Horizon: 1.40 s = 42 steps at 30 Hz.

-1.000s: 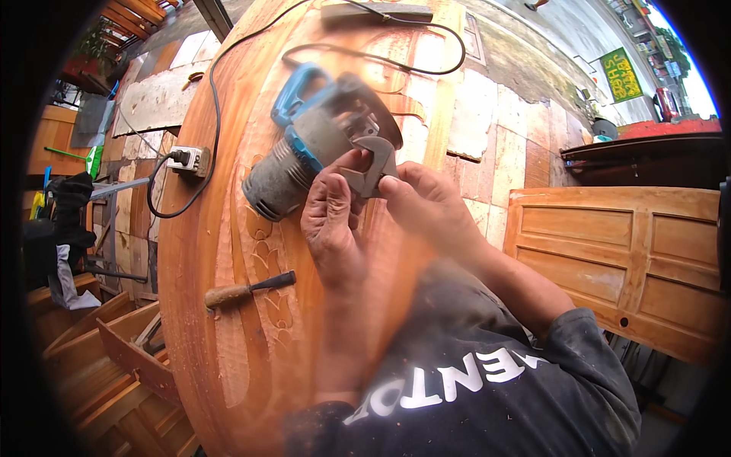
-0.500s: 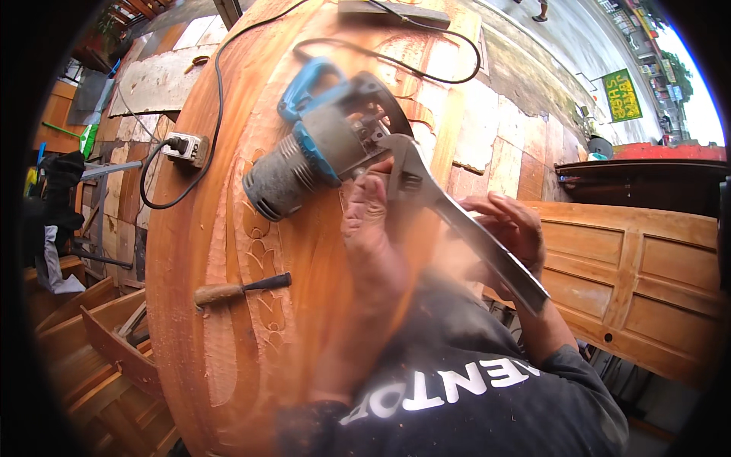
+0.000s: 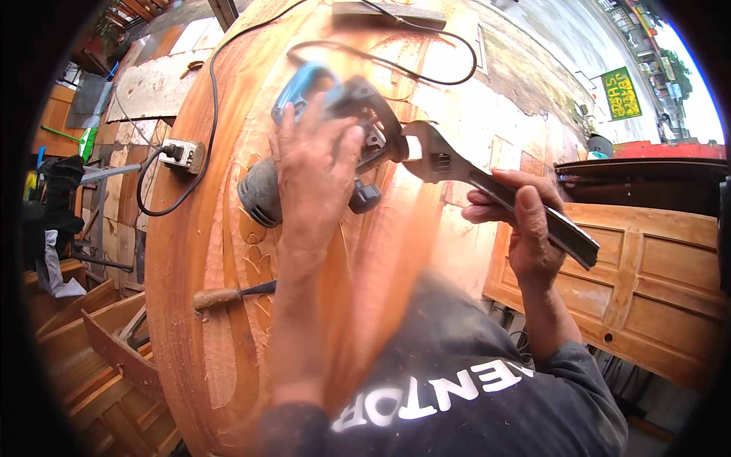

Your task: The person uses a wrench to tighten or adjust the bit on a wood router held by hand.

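A wooden-handled chisel (image 3: 217, 298) lies across a carved wooden board (image 3: 179, 327), its blade end partly hidden by my left forearm. A blue and grey power router (image 3: 257, 192) rests on its side on the same board. My left hand (image 3: 316, 171) lies over the router's body with fingers and thumb spread around it, slightly blurred. In my right hand (image 3: 533, 236) is a large adjustable wrench (image 3: 439, 158), gripped by its handle. The wrench's jaws are beside the router's base; whether they touch it I cannot tell.
A black cord loops over the board, and a plug sits in a socket block (image 3: 183, 154) at its left edge. A dark bar (image 3: 388, 17) lies at the far end. A panelled wooden door (image 3: 609, 259) is on the right, with wooden drawers (image 3: 114, 327) at lower left.
My left hand has moved from beside the wrench's jaws onto the router's body. My right hand now grips the wrench's handle, and the wrench has shifted right, away from the router.
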### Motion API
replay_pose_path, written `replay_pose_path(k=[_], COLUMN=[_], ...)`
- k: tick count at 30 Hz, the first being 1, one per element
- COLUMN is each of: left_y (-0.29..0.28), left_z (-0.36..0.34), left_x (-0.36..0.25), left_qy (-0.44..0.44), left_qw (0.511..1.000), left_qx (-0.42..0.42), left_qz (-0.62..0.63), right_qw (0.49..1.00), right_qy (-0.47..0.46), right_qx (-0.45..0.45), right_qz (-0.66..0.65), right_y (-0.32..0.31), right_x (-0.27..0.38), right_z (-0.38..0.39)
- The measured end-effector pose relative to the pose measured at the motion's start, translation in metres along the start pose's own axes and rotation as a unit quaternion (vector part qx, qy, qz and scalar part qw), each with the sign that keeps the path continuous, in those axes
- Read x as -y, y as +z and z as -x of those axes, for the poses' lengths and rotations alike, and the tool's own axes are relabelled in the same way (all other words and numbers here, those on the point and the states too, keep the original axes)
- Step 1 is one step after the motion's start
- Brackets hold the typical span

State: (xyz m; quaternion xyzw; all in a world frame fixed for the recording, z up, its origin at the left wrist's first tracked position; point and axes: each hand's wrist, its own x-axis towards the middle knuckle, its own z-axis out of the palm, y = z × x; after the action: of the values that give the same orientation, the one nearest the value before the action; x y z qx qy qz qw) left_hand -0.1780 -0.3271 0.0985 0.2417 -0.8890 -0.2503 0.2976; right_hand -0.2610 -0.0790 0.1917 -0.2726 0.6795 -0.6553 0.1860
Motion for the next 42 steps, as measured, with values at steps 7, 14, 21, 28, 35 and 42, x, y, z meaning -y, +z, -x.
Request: replay_pose_path(k=[7, 14, 21, 28, 35, 42], left_y=[0.006, 0.004, 0.005, 0.011, 0.02, 0.01], left_z=[-0.02, -0.02, -0.021, -0.015, -0.014, -0.008], left_x=[0.017, 0.01, 0.005, 0.01, 0.011, 0.009], left_qy=[-0.059, -0.085, -0.098, -0.093, -0.074, -0.075], left_qw=[0.987, 0.987, 0.988, 0.993, 0.996, 0.995], left_qx=[0.141, 0.136, 0.119, 0.067, 0.048, 0.03], left_qz=[0.045, 0.007, 0.011, 0.041, 0.028, 0.055], right_qw=[0.997, 0.998, 0.973, 0.921, 0.879, 0.874], right_qy=[-0.013, -0.002, -0.073, -0.152, -0.199, -0.213], right_qx=[0.055, 0.038, 0.089, 0.175, 0.183, 0.196], right_qz=[0.056, 0.051, 0.198, 0.313, 0.393, 0.391], right_y=[0.024, 0.029, 0.038, 0.056, 0.066, 0.074], right_x=[-0.004, -0.008, -0.003, -0.001, -0.016, -0.023], right_z=[-0.017, -0.026, -0.044, -0.074, -0.076, -0.083])
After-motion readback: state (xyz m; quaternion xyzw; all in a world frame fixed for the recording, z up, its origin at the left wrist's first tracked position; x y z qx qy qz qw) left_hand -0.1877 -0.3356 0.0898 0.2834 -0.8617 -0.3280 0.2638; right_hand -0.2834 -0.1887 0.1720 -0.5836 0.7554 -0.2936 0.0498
